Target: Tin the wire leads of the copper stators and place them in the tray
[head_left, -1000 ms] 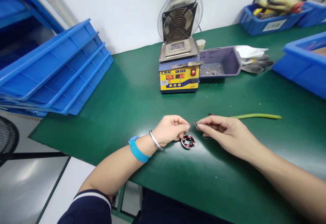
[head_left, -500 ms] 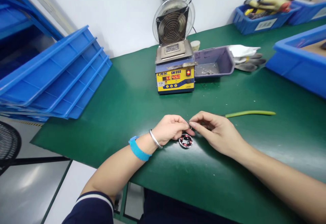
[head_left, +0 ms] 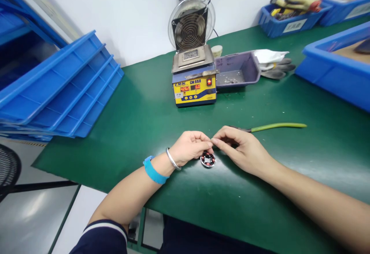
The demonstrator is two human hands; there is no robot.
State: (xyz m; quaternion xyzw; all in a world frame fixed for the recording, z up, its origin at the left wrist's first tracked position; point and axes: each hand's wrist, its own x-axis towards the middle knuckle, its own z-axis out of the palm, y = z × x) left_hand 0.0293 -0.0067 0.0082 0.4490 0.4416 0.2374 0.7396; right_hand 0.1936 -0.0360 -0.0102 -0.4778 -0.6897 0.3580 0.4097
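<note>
A small round motor stator [head_left: 208, 160] with a silvery rim and reddish-brown coils shows just under the fingers of my left hand [head_left: 194, 145]. The lower fingers of this hand are curled at its upper edge, and thumb and forefinger are pinched together above it. My right hand [head_left: 242, 148] meets the left at the fingertips, its thumb and forefinger closed in a pinch. What lies between the fingertips is too small and covered to name. Behind the right hand, pliers with a yellow-green handle [head_left: 277, 127] lie on the table, their head partly hidden.
A yellow soldering pot [head_left: 194, 90] with lit red digits stands behind my hands on the green table [head_left: 138, 111], a fan behind it. Right of it are a purple-grey bin [head_left: 253, 73], gloves [head_left: 274, 71] and blue bins [head_left: 332, 63]. Stacked blue crates [head_left: 66, 92] stand left.
The view has shifted slightly, so everything sits a little further left. My fingertips are closer together, and the small dark piece seen between them before is now covered. The pot's digits differ.
</note>
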